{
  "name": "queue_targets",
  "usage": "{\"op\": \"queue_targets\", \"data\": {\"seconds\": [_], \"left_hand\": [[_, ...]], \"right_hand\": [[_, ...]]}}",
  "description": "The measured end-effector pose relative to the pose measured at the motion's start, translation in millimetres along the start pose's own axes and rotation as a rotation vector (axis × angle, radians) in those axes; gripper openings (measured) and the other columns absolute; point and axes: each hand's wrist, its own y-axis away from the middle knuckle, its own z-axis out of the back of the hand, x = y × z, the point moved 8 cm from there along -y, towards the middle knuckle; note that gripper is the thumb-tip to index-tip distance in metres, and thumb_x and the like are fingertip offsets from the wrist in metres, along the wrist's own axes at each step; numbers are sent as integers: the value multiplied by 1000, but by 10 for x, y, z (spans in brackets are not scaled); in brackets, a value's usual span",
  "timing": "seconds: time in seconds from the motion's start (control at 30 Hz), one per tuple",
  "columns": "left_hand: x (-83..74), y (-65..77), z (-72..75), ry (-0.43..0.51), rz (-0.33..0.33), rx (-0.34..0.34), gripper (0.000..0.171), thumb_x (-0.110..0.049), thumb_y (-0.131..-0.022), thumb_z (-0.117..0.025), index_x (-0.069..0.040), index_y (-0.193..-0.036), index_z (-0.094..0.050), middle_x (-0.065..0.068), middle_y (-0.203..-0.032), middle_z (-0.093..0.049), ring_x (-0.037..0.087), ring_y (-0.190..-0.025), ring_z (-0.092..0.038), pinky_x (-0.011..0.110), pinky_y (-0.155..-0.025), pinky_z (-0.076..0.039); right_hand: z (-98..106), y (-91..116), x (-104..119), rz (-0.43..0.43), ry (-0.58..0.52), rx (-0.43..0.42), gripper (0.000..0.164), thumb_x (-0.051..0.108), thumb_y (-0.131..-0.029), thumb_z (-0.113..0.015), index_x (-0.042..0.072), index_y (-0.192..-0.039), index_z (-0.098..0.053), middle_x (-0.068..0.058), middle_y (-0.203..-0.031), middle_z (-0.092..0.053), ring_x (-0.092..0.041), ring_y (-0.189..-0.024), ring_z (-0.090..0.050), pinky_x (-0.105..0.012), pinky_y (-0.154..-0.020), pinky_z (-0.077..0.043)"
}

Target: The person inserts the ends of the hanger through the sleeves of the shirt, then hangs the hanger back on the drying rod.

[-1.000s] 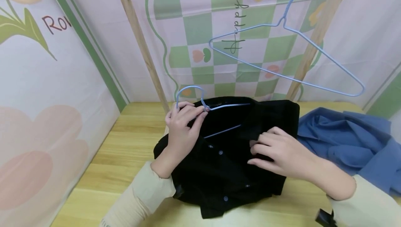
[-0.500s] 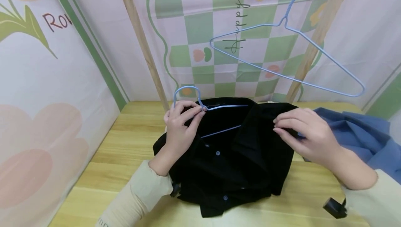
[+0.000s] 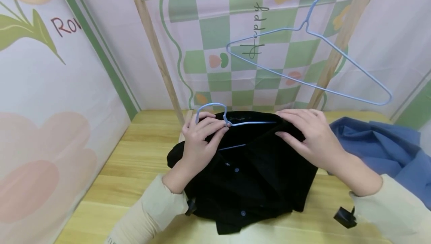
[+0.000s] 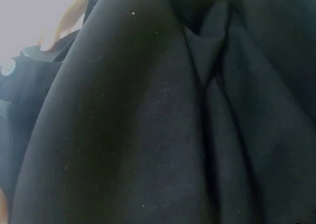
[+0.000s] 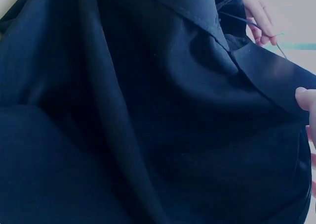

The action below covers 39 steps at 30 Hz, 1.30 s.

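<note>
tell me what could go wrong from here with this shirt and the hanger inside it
The left hand pinches the hanger near the base of its hook, so it might twist inside the black shirt. The shirt gapes at the neck, so a shoulder could slip off. The right hand grips the shirt; pulling too hard might drag it off-centre.

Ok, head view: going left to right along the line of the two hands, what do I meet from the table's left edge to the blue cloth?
Wooden table → left hand → hanger wire → right hand → blue cloth. Left out: the black shirt, which overlaps both hands.
</note>
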Motion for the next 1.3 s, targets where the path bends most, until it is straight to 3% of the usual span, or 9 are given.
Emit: {"op": "queue_targets", "data": {"seconds": [0.5,0.63,0.77,0.83,0.93,1.03,1.1,1.17,1.3], "left_hand": [[-56,68,-39,15,-11,56,12,-6,-84,-82,-10,-95,-81,1,-97,-77,28,-112,-60,61,-96,-27],[-10,74,-22,16,8,48,15,-10,-85,-83,-10,-99,-80,2,-105,-75,28,-110,-59,59,-93,-32],[94,102,44,48,92,57,33,-36,-98,-72,-10,-118,-74,6,-121,-69,26,-117,-57,65,-98,-31],[160,124,104,55,153,66,49,-51,-100,-62,-10,-127,-68,6,-130,-66,24,-124,-54,68,-100,-28],[269,157,202,31,255,91,61,-60,-101,-53,-11,-136,-62,6,-140,-60,22,-132,-51,69,-100,-25],[393,193,273,-11,376,144,55,-55,-103,-55,-14,-140,-61,2,-145,-56,20,-135,-48,70,-101,-23],[476,222,302,-24,461,177,48,-47,-102,-61,-16,-137,-65,0,-141,-60,20,-133,-50,68,-104,-22],[533,245,321,-12,524,196,39,-38,-100,-68,-17,-132,-70,-1,-135,-65,18,-130,-52,63,-108,-23],[568,244,353,68,539,149,25,-20,-95,-77,-14,-119,-77,0,-119,-73,18,-120,-57,47,-109,-36]], "right_hand": [[-91,14,79,22,22,33,57,48,-108,-45,-2,-98,-71,-16,-96,-72,-36,-91,-68,-56,-79,-45],[-100,6,66,2,2,39,55,46,-109,-44,0,-95,-70,-13,-94,-69,-38,-94,-69,-42,-95,-52],[-91,12,29,-38,-32,41,53,46,-108,-45,1,-92,-69,-10,-92,-67,-39,-95,-70,-20,-112,-32],[-69,28,-6,-72,-46,37,54,49,-107,-46,3,-92,-69,-8,-90,-67,-32,-90,-69,-12,-103,-38],[-23,58,-73,-136,-60,36,42,42,-106,-55,4,-95,-71,-6,-91,-67,-18,-83,-64,-12,-79,-43],[10,82,-150,-214,-80,43,13,14,-98,-71,3,-104,-73,-4,-94,-68,-6,-78,-55,-17,-70,-40],[19,103,-205,-278,-93,51,24,-2,-88,-77,4,-112,-75,-4,-99,-70,-1,-85,-56,-15,-73,-40],[14,126,-252,-334,-100,66,34,-7,-84,-78,4,-116,-75,-5,-104,-72,5,-93,-56,-12,-77,-40],[-25,172,-319,-411,-120,107,35,-4,-89,-76,5,-122,-74,-10,-113,-73,13,-104,-52,-7,-83,-39]]}}
